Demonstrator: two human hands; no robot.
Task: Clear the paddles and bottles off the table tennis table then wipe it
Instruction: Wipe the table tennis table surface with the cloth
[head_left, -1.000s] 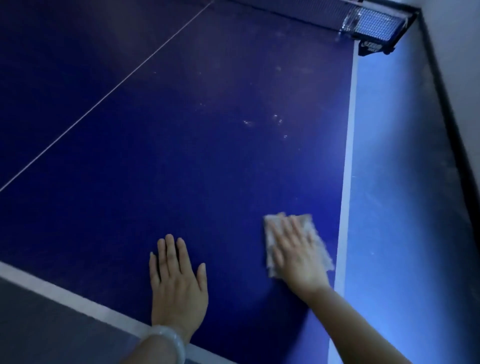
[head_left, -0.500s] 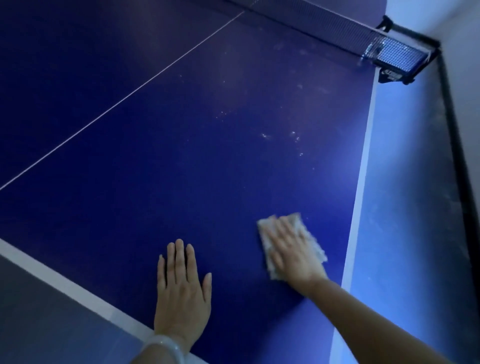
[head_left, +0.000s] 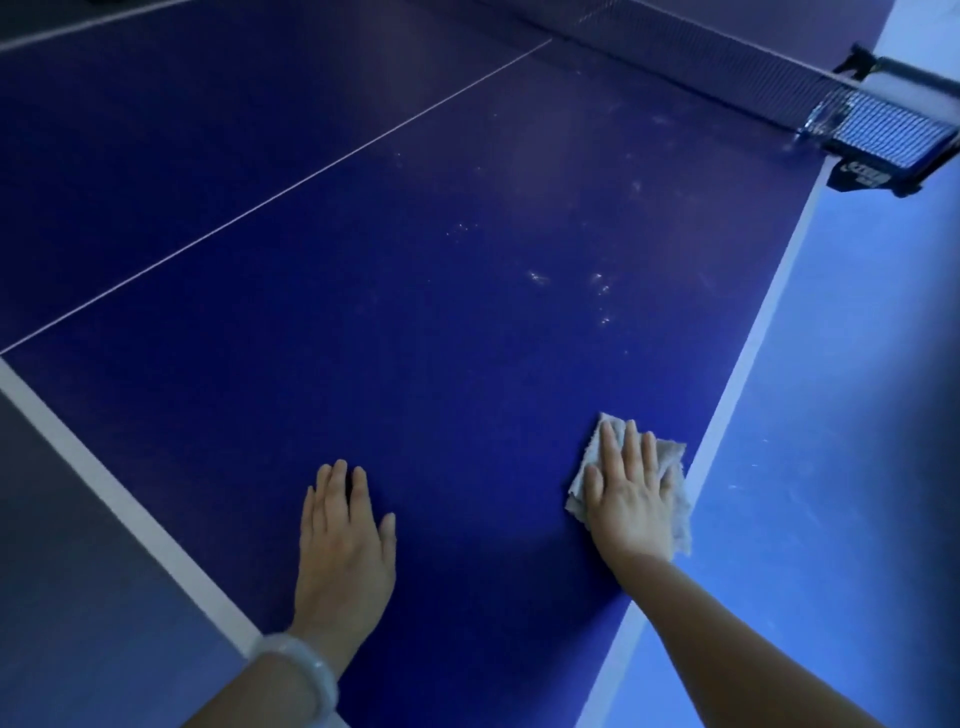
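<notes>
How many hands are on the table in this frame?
2. The left hand lies flat on the bare table tennis table; the right hand presses a cloth near the side line.

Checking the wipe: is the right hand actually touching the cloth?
Touching. The head view shows the right hand lying flat on the cloth, fingers straight, pressing it onto the table tennis table near its right edge.

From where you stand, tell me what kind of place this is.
Probably an indoor games room. A blue table tennis table with white lines fills the view, its net clamped at the far edge, blue floor beside it. The right hand presses a cloth flat on it.
</notes>
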